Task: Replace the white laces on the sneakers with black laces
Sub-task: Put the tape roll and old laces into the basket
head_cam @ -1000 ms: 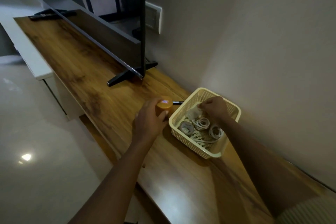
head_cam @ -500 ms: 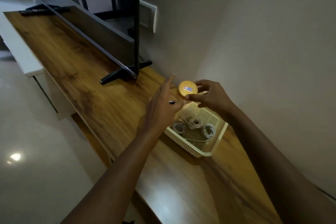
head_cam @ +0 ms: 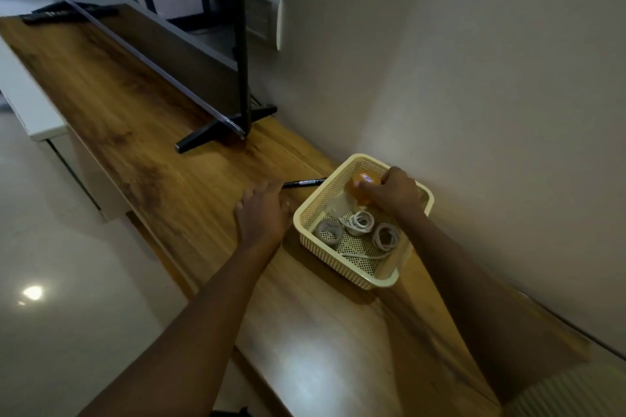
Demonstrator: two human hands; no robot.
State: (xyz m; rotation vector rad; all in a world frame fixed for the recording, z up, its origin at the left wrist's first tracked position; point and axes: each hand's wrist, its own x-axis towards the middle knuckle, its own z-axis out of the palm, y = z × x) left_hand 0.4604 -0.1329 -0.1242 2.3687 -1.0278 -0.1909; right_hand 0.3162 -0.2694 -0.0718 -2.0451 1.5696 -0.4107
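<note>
Basket (head_cam: 359, 276): 1, cream plastic, on wooden counter (head_cam: 152, 112) by wall. Inside: 3 coiled white laces (head_cam: 359, 222) and 1 orange tub (head_cam: 358, 187) w/ small label, text too blurred to read. R hand (head_cam: 393, 192) curls round tub at basket's far end. L hand (head_cam: 262, 213) lies flat on counter, fingers loose, holding nothing, near 1 black marker (head_cam: 305, 182), its white print illegible. 1 TV (head_cam: 169, 54) further along.
</note>
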